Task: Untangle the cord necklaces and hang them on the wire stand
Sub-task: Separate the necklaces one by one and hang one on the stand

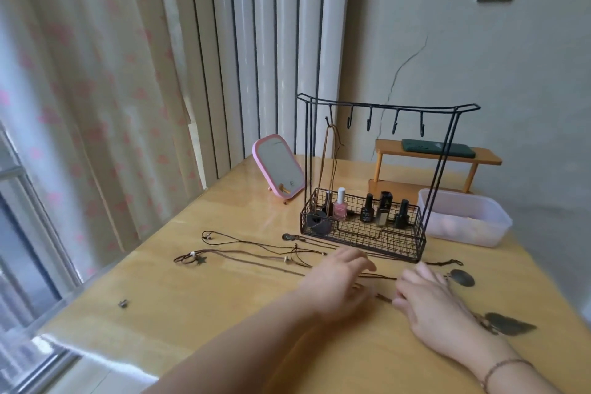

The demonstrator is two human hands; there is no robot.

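Note:
A black wire stand (387, 109) with several hooks rises from a wire basket (363, 233) on the wooden table. One brown cord necklace (331, 157) hangs from the leftmost hook. Several brown cord necklaces (252, 253) lie tangled on the table in front of the basket, with a star pendant (200, 261) at the left and dark metal pendants (462, 277) at the right. My left hand (339, 278) lies over the cords, fingers blurred. My right hand (428, 301) pinches a cord near a small bead (383, 298).
Nail polish bottles (367, 209) stand in the basket. A pink mirror (279, 169) stands behind left, a wooden shelf (438, 153) with a dark case behind, and a translucent plastic box (463, 221) to the right. A small metal piece (123, 303) lies near the table's left edge.

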